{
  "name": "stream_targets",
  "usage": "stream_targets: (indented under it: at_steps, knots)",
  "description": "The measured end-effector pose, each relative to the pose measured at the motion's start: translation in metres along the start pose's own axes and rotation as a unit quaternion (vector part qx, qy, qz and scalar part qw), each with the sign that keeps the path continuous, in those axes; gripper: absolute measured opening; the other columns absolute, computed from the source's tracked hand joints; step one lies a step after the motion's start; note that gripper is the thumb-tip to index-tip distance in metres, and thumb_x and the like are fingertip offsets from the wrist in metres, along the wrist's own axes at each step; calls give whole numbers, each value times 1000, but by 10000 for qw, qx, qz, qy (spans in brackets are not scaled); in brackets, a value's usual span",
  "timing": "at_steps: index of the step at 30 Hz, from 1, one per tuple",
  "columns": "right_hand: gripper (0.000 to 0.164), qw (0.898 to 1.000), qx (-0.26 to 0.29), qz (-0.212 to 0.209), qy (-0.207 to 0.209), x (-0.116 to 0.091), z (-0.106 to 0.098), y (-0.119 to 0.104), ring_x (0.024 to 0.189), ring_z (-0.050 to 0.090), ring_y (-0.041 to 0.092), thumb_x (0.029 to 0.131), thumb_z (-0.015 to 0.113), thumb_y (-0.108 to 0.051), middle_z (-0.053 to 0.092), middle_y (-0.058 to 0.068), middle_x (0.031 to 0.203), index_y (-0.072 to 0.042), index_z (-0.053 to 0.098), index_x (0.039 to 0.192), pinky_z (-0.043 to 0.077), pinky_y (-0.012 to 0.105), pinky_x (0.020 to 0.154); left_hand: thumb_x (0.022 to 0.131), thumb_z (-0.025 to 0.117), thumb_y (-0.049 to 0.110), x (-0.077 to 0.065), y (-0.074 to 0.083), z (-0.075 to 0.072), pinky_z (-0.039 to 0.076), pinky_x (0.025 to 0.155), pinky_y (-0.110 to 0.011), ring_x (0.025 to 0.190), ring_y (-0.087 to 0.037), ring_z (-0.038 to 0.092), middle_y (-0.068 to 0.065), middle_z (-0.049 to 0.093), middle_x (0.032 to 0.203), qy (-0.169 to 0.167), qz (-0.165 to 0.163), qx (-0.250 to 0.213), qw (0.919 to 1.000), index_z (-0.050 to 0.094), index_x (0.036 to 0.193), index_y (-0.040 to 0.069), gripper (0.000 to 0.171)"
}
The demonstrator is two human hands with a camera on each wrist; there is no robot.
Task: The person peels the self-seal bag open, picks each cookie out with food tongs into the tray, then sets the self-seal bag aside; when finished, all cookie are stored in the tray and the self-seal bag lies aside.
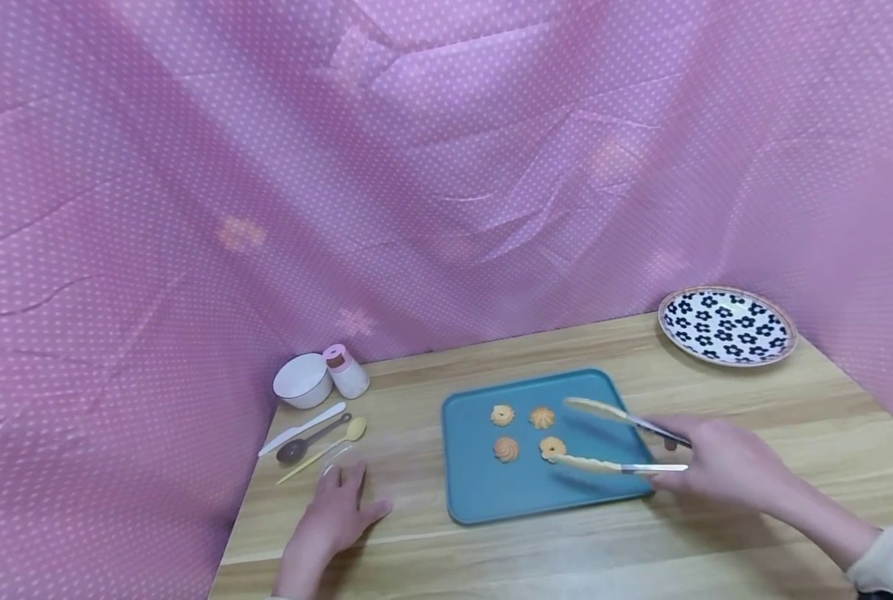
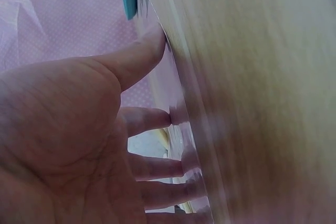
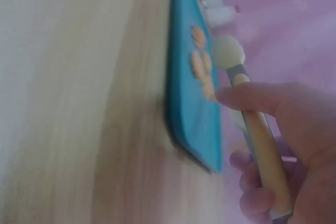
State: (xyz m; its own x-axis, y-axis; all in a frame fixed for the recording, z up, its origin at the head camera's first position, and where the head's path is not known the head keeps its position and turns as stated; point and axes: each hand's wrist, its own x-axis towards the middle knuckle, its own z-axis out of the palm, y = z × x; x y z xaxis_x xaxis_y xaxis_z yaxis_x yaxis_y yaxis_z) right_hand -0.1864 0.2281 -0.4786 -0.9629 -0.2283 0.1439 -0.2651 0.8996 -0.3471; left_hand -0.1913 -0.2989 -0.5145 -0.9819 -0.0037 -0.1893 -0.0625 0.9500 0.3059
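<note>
My right hand (image 1: 731, 462) holds a pair of kitchen tongs (image 1: 604, 410) with pale scalloped tips and metal arms. The tongs' arms are spread apart above the right part of a blue tray (image 1: 476, 500), one tip overlapping a ring-shaped cookie (image 1: 552, 448) in the head view. Several piped cookies lie on the tray, among them a swirled one (image 1: 506, 449). In the right wrist view the thumb and curled fingers grip the tongs' handle (image 3: 265, 153). My left hand (image 1: 334, 512) rests its fingertips on the table (image 2: 252, 103), fingers spread, left of the tray, holding nothing.
Beyond the left hand lie a yellow spoon (image 1: 356, 429), a dark spoon (image 1: 292, 452) and a white knife (image 1: 300, 430). Behind them stand a white bowl (image 1: 302, 382) and a pink-and-white container (image 1: 347, 372). A flower-patterned plate (image 1: 727, 327) sits at the back right; pink cloth (image 1: 446, 167) hangs around the table.
</note>
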Motion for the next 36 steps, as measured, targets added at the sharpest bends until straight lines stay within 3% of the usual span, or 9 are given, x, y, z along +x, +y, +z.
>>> stream_targets:
  at_steps: [7,13,15,18,21,25,30,36]
  knots:
    - [90,9912,614,1143,242,-12,-7,24,80,63,20,71,81,-67,72,9,105,-16,57,141,43,31,60,90,68,58,-2,-5,0,39,109,-74,146,-60,27,-38,27,158,-137,-111,-22,9998,38,156,10,86]
    - [97,9741,793,1988,732,-25,3,53,98,63,50,78,76,-67,66,30,114,-3,48,145,49,55,70,90,67,57,-4,-6,0,39,109,-73,145,-61,27,-39,28,156,-76,-32,50,10000,39,155,7,87]
    - [96,9690,872,2170,796,-29,9,60,95,62,50,79,76,-65,64,33,112,3,50,141,49,53,67,91,67,58,-5,-6,0,39,109,-74,145,-61,26,-40,28,156,-86,-27,62,9999,39,155,7,87]
    - [91,9636,907,2356,885,-32,19,68,82,61,42,77,79,-65,62,34,101,11,55,122,45,40,57,91,66,58,-7,-7,-1,37,108,-76,146,-62,24,-41,27,156,-119,-42,64,9999,38,156,7,87]
    - [96,9582,929,2557,890,-33,26,71,81,55,41,76,78,-66,55,36,99,18,51,114,42,39,56,91,66,58,-9,-9,-2,37,107,-77,146,-62,24,-40,28,156,-110,-47,97,9999,38,155,7,87]
    - [107,9543,889,2697,936,-32,32,68,87,49,46,76,77,-68,48,38,104,23,44,122,40,43,61,91,66,58,-10,-11,-2,37,106,-77,146,-62,24,-40,29,155,-97,-34,116,9999,38,155,7,87]
    - [100,9528,814,2738,1029,-31,33,66,80,49,40,73,80,-68,48,36,98,19,47,110,37,37,56,91,65,60,-8,-14,-1,36,108,-77,146,-62,23,-39,30,155,-113,-44,113,9999,37,156,7,88]
    - [85,9586,690,2560,1042,-28,29,69,72,49,33,69,83,-67,52,30,90,9,52,93,35,31,52,91,66,59,-7,-13,-1,36,110,-74,145,-61,26,-40,31,154,-104,-30,72,9999,37,156,7,88]
